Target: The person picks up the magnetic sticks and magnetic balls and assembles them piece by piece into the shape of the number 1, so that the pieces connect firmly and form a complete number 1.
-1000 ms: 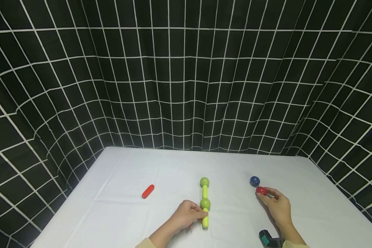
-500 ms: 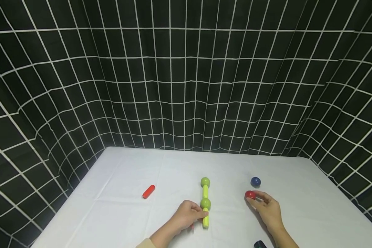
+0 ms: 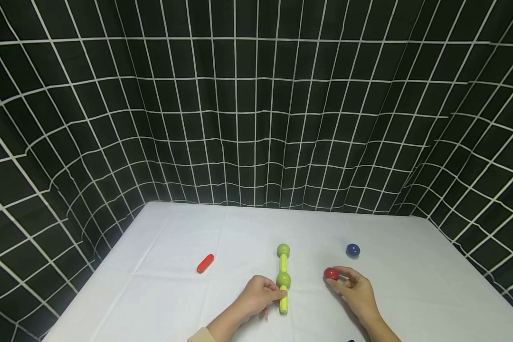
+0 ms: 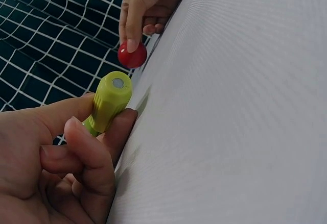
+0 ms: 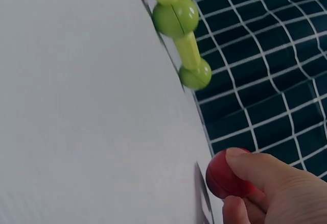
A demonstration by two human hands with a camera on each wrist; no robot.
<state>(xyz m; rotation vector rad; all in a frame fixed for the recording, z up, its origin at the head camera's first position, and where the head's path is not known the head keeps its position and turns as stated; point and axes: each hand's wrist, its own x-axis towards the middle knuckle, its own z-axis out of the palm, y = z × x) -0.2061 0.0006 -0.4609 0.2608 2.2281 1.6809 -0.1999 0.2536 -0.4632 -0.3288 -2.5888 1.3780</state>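
Observation:
My left hand (image 3: 260, 297) pinches the near yellow-green stick (image 3: 284, 304) of a chain between thumb and finger. Two green balls (image 3: 283, 279) and a second yellow stick (image 3: 283, 263) make up the rest of that chain, in one line away from me. A round grey disc shows in the end face of the held stick (image 4: 110, 99) in the left wrist view. To the right of the chain, my right hand (image 3: 359, 294) holds a red ball (image 3: 331, 274) by thumb and fingertips, apart from the stick. The right wrist view shows the thumb across this ball (image 5: 225, 175).
A blue ball (image 3: 353, 250) lies on the white-covered table (image 3: 166, 304), beyond the right hand. An orange-red stick (image 3: 205, 263) rests at the left. Black cloth with a white grid (image 3: 256, 118) stands around the table's back and sides.
My right hand has carried the red ball leftward and slightly nearer me, away from the blue ball toward the chain. The left hand and chain have stayed in place.

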